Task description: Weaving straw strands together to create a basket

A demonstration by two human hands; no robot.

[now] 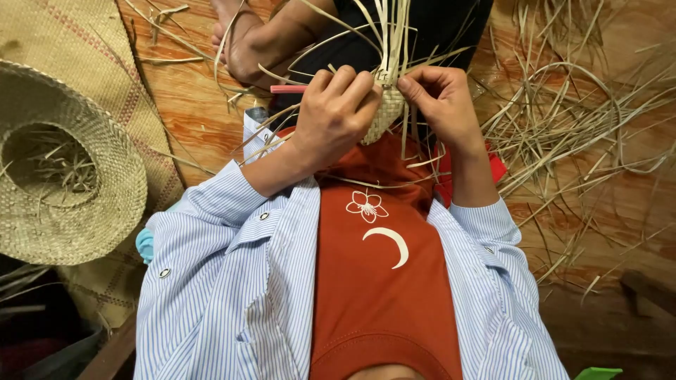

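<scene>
A small woven straw piece (386, 112) with long loose strands (391, 32) fanning upward sits between both hands in front of my chest. My left hand (336, 112) wraps its fingers over the woven part from the left. My right hand (440, 102) pinches the piece's upper right edge with thumb and fingertips. Both sleeves are blue-striped over an orange shirt. A thin red stick (287, 89) pokes out just left of my left hand.
A woven straw hat (67, 183) lies upside down at the left on a patterned mat (77, 49). Loose straw strips (577, 127) are scattered over the wooden floor (190, 105) at the right. My bare foot (236, 42) rests ahead.
</scene>
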